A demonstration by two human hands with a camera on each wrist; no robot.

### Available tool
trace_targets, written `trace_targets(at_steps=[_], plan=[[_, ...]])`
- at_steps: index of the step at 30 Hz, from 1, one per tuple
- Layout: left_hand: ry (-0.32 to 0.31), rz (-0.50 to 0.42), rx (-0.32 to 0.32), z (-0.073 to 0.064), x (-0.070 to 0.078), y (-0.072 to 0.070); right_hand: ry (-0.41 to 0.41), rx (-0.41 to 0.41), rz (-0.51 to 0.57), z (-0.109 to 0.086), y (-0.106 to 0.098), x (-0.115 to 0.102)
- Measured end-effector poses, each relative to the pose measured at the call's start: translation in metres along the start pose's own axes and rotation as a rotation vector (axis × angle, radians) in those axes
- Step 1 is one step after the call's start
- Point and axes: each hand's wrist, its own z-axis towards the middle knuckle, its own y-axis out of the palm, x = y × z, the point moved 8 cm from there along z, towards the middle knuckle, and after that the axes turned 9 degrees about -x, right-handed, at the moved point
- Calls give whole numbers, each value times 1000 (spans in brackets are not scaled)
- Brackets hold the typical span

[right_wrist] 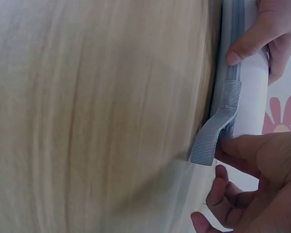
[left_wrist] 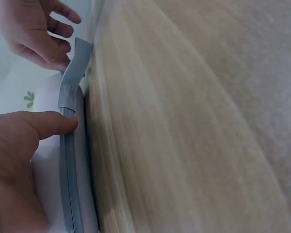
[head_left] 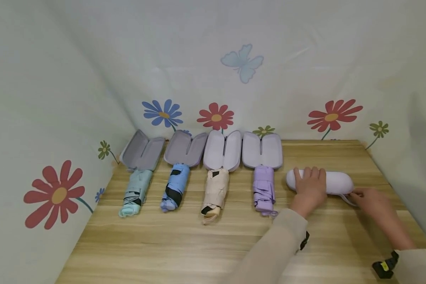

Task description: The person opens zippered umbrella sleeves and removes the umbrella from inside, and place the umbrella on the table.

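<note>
A closed white zip case (head_left: 339, 182) lies lengthwise on the right part of the wooden table. Across its top my left hand (head_left: 310, 188) holds it, the thumb pressing beside the grey zipper (left_wrist: 69, 170) on the near side. At the case's right end, my right hand (head_left: 370, 201) has thumb and index finger pinched together at the zipper's end, behind a grey ribbon strap (right_wrist: 216, 131). The zipper pull is hidden by these fingertips. The right hand's other fingers curl loosely, away from the case.
Left of the case, folded umbrellas in mint (head_left: 136, 191), blue (head_left: 177, 183), beige (head_left: 216, 189) and purple (head_left: 264, 185) lie in a row. Behind each sits an opened case (head_left: 262, 148). A flower-printed cloth (head_left: 287, 79) stands at the table's back and sides.
</note>
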Motion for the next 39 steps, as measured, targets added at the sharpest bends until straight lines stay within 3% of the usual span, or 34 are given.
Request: trace_targets(at_steps=[7,14,28,39], plan=[[-14,20,20,2,0,2,-35,26,16,0,5,-2],[-32,37,29,8,-4,-2,-40,-31,123,3,7,-7],[-48,45,29,8,-1,2,-35,-132,186,9,10,8],[-51,52,3,8,1,1,-50,-29,186,10,11,4]])
